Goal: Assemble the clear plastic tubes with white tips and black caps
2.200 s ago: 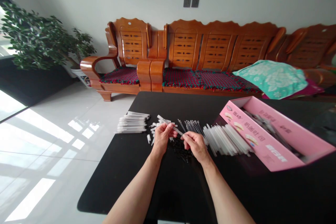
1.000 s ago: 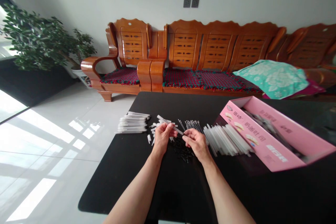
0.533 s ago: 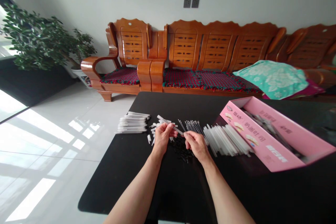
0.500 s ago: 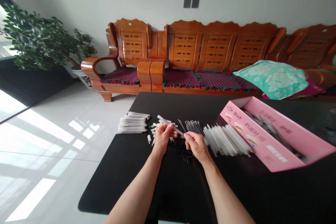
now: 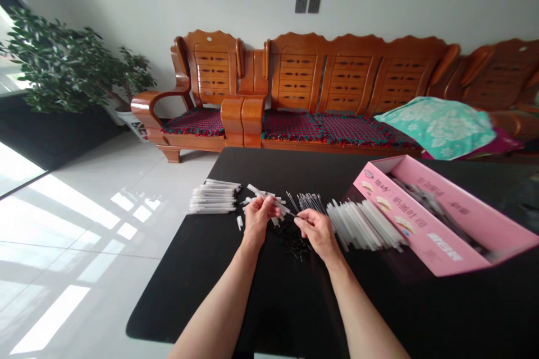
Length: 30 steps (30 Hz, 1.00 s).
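Observation:
My left hand (image 5: 257, 220) is closed round a white pen barrel (image 5: 284, 208) that slants down to the right. Close to the barrel's lower end, my right hand (image 5: 315, 231) pinches a small black piece (image 5: 296, 216); whether the two touch is hard to tell. Under and between the hands lies a heap of small black plugs (image 5: 295, 242). White pen caps (image 5: 240, 223) are scattered beside and behind my left hand. Thin pen refills (image 5: 310, 201) lie beyond my right hand, with a row of translucent barrels (image 5: 364, 225) to their right.
White pens with dark ends (image 5: 214, 197) are stacked at the black table's (image 5: 189, 280) left edge. A pink cardboard box (image 5: 421, 230) holding greyish items stands at the right. Behind the table are a wooden bench (image 5: 298, 76) and a turquoise cloth (image 5: 442, 126).
My left hand has shifted slightly left with the barrel. The right fingers no longer cover the barrel's end, and a dark piece shows at their tips.

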Available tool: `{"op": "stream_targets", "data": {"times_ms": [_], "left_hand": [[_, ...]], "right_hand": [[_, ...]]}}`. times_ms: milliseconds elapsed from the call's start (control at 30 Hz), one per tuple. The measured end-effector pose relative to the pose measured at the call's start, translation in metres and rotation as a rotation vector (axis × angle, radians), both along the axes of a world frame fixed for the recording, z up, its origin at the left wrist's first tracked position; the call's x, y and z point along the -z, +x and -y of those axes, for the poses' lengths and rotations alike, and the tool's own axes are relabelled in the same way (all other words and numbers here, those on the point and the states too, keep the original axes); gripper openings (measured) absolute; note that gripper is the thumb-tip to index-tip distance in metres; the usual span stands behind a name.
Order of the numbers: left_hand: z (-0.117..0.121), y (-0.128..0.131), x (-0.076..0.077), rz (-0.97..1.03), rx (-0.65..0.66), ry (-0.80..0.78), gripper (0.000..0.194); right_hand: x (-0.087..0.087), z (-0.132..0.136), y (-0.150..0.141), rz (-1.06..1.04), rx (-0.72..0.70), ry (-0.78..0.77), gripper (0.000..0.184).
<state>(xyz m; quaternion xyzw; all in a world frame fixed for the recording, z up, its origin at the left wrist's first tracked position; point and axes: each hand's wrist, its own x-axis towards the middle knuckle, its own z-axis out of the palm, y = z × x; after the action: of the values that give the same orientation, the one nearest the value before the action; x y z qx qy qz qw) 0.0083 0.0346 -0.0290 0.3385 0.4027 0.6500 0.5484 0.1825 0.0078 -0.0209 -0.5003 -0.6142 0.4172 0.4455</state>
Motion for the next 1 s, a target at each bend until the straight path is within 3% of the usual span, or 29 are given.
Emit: {"op": "stream_targets", "data": {"times_ms": [100, 233, 367, 533, 633, 700, 867, 1000], "left_hand": [[-0.002, -0.005, 0.0, 0.012, -0.085, 0.011, 0.042], [-0.002, -0.007, -0.003, 0.013, -0.105, 0.015, 0.041], [0.0, -0.006, -0.004, 0.017, -0.08, 0.033, 0.04], [0.006, -0.001, -0.007, -0.035, 0.1, 0.06, 0.037], [0.01, 0.005, -0.009, -0.074, 0.237, 0.077, 0.036], [0.012, 0.008, -0.011, -0.082, 0.252, 0.084, 0.035], [0.006, -0.002, -0.009, -0.054, 0.125, 0.085, 0.035], [-0.001, -0.018, -0.008, 0.0, -0.107, 0.089, 0.033]], "right_hand": [[0.004, -0.001, 0.002, 0.109, 0.013, 0.054, 0.021], [0.008, -0.001, -0.001, 0.332, -0.007, 0.158, 0.014], [0.005, 0.0, 0.0, 0.298, 0.025, 0.162, 0.022], [0.002, -0.001, 0.006, 0.126, 0.166, 0.199, 0.033], [0.001, 0.0, 0.006, 0.133, 0.1, 0.218, 0.032], [-0.001, 0.001, 0.004, 0.154, 0.041, 0.204, 0.03], [-0.005, 0.003, 0.001, 0.261, -0.055, 0.143, 0.027], [0.002, 0.001, 0.005, 0.345, -0.013, 0.22, 0.028]]}}
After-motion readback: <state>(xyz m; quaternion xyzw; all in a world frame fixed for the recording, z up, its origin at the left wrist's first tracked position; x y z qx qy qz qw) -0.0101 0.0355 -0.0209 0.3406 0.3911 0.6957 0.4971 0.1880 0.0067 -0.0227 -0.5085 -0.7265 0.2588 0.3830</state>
